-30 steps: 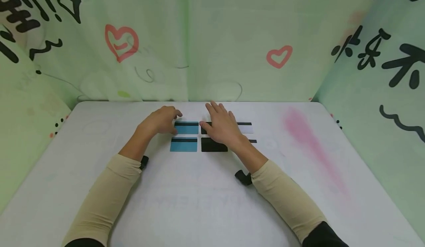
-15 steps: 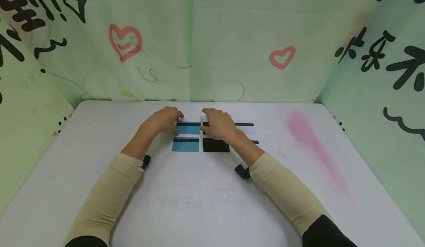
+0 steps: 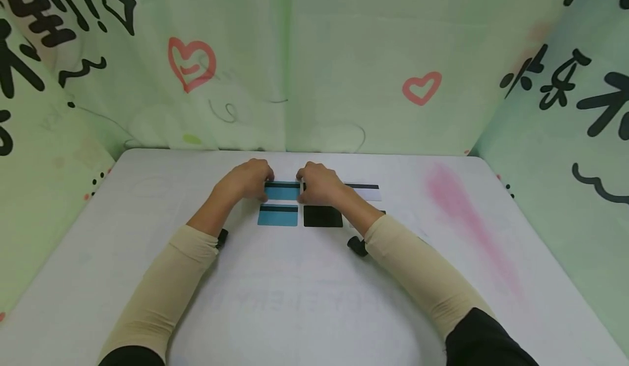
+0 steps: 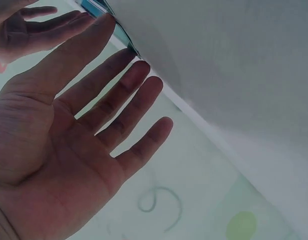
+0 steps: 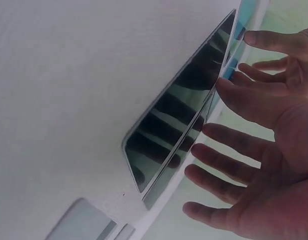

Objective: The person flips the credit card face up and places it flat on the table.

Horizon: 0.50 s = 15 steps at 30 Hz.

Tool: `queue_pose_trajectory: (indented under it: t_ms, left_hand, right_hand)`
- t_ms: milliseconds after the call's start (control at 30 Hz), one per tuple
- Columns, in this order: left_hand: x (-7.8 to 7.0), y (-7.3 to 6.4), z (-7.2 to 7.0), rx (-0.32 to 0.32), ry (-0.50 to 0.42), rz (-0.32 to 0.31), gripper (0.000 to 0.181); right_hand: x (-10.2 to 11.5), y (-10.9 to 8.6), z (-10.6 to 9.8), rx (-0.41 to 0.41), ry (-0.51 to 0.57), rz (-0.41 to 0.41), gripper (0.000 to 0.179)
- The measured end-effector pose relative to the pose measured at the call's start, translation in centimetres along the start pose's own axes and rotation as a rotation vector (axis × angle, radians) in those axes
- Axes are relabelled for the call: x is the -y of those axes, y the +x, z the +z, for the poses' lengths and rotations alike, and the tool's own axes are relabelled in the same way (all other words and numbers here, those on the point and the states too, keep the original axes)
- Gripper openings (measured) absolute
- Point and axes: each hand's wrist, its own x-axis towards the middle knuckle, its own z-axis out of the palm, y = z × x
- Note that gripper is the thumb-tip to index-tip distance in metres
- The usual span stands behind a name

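My left hand [image 3: 245, 179] is at the left end of the upper blue card [image 3: 282, 191], index fingertip at its far corner and thumb at its near corner. In the left wrist view the fingers are spread and nearly straight. My right hand [image 3: 319, 184] is over the upper black card [image 5: 166, 175], thumb and index fingertips near the seam with the blue card. The right wrist view shows those fingers loosely extended. Nearer me lie a second blue card [image 3: 277, 217] and a second black card [image 3: 322, 217]. A lavender card [image 3: 368, 193] with a dark stripe lies to the right, partly hidden.
The right forearm mostly hides a striped card [image 3: 383, 212] in the lower row. Black devices [image 3: 358, 246] hang at both wrists. The white table [image 3: 295, 311] has a pink smear, and green curtains [image 3: 344, 109] with drawings rise behind and beside it.
My right hand has drawn its fingers in from a spread pose, bringing index and thumb tips to the seam beside the upper blue card. The left hand stays at that card's left end.
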Motion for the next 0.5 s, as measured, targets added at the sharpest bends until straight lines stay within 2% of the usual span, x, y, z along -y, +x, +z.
queue_pose_trajectory:
  t_ms: [200, 500]
  left_hand:
    - [-0.18, 0.38, -0.25, 0.008, 0.062, 0.001, 0.048]
    - [-0.20, 0.56, -0.38, 0.007, 0.081, 0.006, 0.046]
  right_hand:
    - [0.03, 0.46, -0.05, -0.013, -0.029, -0.023, 0.046]
    - [-0.02, 0.90, -0.10, 0.013, -0.023, -0.013, 0.046]
